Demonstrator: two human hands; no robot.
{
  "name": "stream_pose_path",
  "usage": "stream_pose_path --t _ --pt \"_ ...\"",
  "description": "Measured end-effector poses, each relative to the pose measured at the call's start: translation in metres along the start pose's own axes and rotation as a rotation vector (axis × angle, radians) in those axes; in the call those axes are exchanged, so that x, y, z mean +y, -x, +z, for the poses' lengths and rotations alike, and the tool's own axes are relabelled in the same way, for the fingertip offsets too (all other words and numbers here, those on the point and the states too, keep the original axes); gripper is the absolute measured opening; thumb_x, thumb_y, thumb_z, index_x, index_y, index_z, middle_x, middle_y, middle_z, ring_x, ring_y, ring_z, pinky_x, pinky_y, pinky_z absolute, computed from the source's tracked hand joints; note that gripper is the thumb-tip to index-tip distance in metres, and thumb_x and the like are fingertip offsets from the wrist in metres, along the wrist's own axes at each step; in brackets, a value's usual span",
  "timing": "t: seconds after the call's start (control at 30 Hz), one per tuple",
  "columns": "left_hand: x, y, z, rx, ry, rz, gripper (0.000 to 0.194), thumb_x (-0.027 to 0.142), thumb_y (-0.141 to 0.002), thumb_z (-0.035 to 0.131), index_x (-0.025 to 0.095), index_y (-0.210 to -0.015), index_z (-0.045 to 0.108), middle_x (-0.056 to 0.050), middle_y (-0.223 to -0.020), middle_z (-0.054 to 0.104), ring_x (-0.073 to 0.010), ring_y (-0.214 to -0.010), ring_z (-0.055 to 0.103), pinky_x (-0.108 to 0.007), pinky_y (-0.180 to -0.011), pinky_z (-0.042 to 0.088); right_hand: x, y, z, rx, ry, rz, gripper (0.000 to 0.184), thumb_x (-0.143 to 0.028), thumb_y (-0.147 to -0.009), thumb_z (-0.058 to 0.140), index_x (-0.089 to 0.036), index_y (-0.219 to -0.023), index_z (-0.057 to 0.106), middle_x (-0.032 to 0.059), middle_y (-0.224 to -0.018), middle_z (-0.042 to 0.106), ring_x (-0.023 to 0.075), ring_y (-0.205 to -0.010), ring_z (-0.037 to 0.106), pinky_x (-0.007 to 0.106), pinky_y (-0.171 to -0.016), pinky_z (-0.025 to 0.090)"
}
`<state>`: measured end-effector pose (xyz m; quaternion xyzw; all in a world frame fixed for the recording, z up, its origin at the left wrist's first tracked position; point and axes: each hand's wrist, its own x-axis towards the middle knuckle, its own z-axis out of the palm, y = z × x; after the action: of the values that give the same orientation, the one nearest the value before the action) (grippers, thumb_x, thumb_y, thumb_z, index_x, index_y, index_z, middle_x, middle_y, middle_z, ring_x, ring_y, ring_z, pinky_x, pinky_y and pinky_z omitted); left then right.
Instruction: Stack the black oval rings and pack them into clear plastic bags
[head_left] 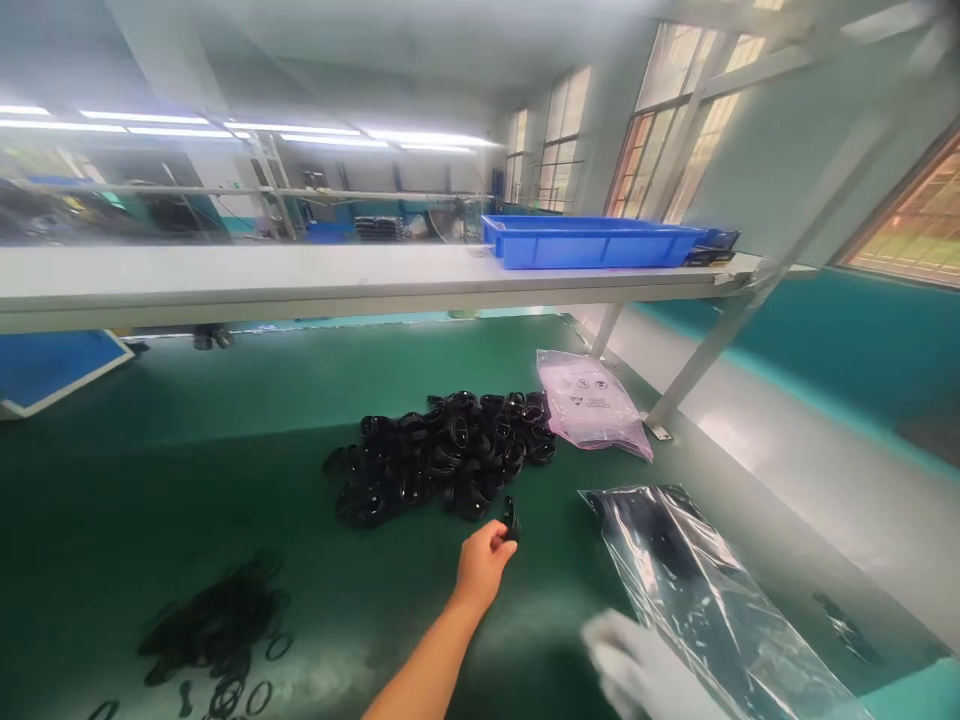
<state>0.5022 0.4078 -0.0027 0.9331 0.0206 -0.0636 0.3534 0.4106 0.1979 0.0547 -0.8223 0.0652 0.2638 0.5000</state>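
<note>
My left hand (484, 562) reaches over the green mat (112, 500) and pinches a small black ring-shaped part (511, 518) at its fingertips, just in front of a heap of black ring parts (442, 455). My right hand (626, 662), in a white glove and smeared by motion, sits at the near edge of a clear shiny plastic bag (705, 590) lying flat on the mat. Its fingers cannot be made out.
A pink plastic bag (596, 405) lies behind the heap to the right. Thin black rings (217, 630) are scattered at the near left. A white shelf (300, 275) overhead carries a blue tray (592, 240); its slanted metal support (705, 360) stands at the right.
</note>
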Motion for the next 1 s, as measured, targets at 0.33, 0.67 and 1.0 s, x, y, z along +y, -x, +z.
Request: stream_pose_path --t 0.33,0.67,1.0 --pt "-0.019 0.055 -0.034 0.02 0.457 -0.086 0.027 0.022 -0.077 0.044 0.023 -0.101 0.056 0.003 -0.077 0.059 -0.0098 -0.064 0.052 -0.021 -0.062 0.041 -0.044 -0.099 0.071 -0.501 -0.911 -0.051 0.037 -0.024 -0.066 0.068 -0.02 -0.101 0.055 0.005 -0.097 0.054 0.0198 -0.091 0.054 0.044 -0.077 0.046" --pt "-0.032 0.036 -0.024 0.191 0.251 0.056 0.034 0.006 -0.076 0.038 0.024 -0.091 0.062 0.001 -0.085 0.058 -0.0082 -0.079 0.055 -0.02 -0.073 0.044 -0.049 -0.101 0.088 -0.534 -0.794 -0.092 0.045 -0.027 -0.066 0.066 -0.02 -0.109 0.052 0.0083 -0.104 0.054 0.0229 -0.095 0.051 0.043 -0.072 0.049" --pt "-0.042 0.018 -0.068 0.004 0.498 -0.202 0.026 0.02 -0.075 0.043 0.019 -0.097 0.058 0.001 -0.077 0.059 -0.0086 -0.061 0.053 -0.02 -0.056 0.045 -0.034 -0.106 0.089 -0.607 -1.133 0.07 0.042 -0.033 -0.069 0.064 -0.022 -0.109 0.054 0.0077 -0.116 0.054 0.0215 -0.107 0.05 0.045 -0.093 0.035"
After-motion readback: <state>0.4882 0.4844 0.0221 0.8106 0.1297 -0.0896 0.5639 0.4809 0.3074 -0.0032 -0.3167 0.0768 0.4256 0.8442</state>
